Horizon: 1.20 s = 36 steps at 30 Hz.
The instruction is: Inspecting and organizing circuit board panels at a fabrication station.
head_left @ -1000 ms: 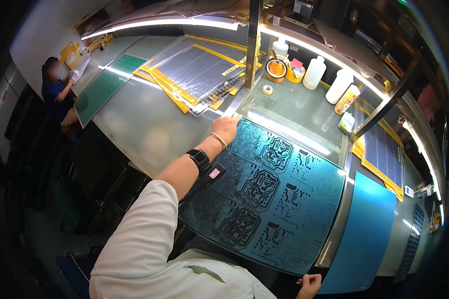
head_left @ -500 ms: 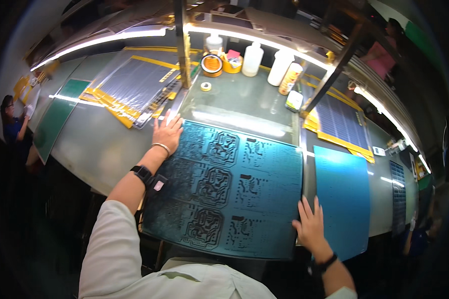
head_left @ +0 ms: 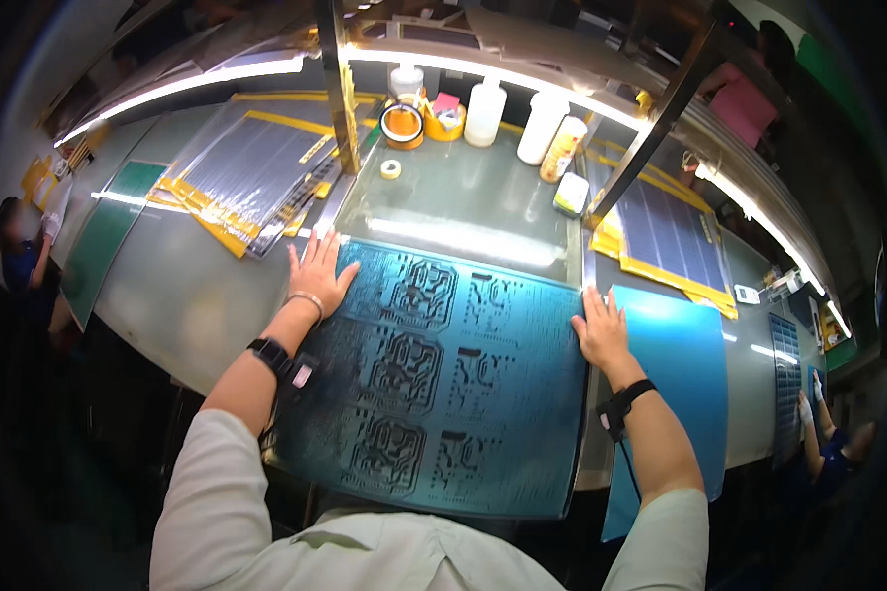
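Note:
A large teal circuit board panel point(head_left: 537, 394), printed with dark trace patterns in repeated blocks, lies flat on the grey table in front of me. My left hand point(head_left: 320, 276) rests with spread fingers at its far left corner. At the far right corner, my right hand point(head_left: 602, 330) lies along the edge with its fingers stretched out. Neither hand is closed round anything. Just right of the panel is a plain blue sheet point(head_left: 665, 384), partly behind my right forearm.
Film sheets with yellow tape borders point(head_left: 256, 163) lie back left, more point(head_left: 665, 231) back right. White bottles point(head_left: 485, 113), a spray can point(head_left: 564, 150) and tape rolls point(head_left: 402, 124) stand at the back. Metal posts point(head_left: 337, 89) rise there. Co-workers' gloved hands point(head_left: 805, 408) show at the right.
My right hand has slid away from me along the panel's right edge to the far corner. My left hand stays at the far left corner. A co-worker's gloved hands now show more clearly at right.

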Motion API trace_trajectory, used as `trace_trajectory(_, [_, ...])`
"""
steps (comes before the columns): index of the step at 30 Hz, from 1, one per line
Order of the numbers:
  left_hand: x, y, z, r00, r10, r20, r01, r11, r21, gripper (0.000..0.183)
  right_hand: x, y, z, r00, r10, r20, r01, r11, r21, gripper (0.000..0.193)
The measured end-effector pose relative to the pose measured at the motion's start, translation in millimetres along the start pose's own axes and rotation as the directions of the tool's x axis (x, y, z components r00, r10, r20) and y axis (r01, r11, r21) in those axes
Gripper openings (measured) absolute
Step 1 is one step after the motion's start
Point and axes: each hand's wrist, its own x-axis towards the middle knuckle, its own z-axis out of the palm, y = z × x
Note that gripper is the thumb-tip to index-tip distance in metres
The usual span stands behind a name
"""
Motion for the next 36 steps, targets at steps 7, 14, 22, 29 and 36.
trace_trajectory(7, [-9, -7, -9, 0.993, -0.102, 0.061, 0.097, 0.991, 0.087, 0.07, -178, -56, -38, 0.989, -0.149, 0.006, 0.145, 0.965, 0.217, 0.063])
trace_trajectory(14, [-100, 3, -26, 0.996, -0.065, 0.067, 0.066, 0.998, -0.008, 0.076, -316, -101, -35, 0.998, 0.015, 0.054, -0.02, 0.995, 0.094, 0.071])
trace_trajectory(22, [-314, -37, -61, 0.997, -0.066, 0.028, 0.066, 0.998, 0.0, 0.07, -326, -109, -31, 0.998, 0.054, 0.033, -0.058, 0.986, 0.159, 0.063])
trace_trajectory(29, [-349, -52, -55, 0.8, -0.428, 0.42, 0.518, 0.14, -0.844, 0.042, -327, -88, -27, 0.99, -0.02, -0.139, 0.048, 0.979, 0.198, 0.056])
trace_trajectory(36, [-330, -53, -42, 0.695, -0.359, 0.623, 0.485, -0.406, -0.775, 0.022, -270, -79, -14, 0.939, -0.13, -0.317, 0.163, 0.983, 0.081, 0.043])
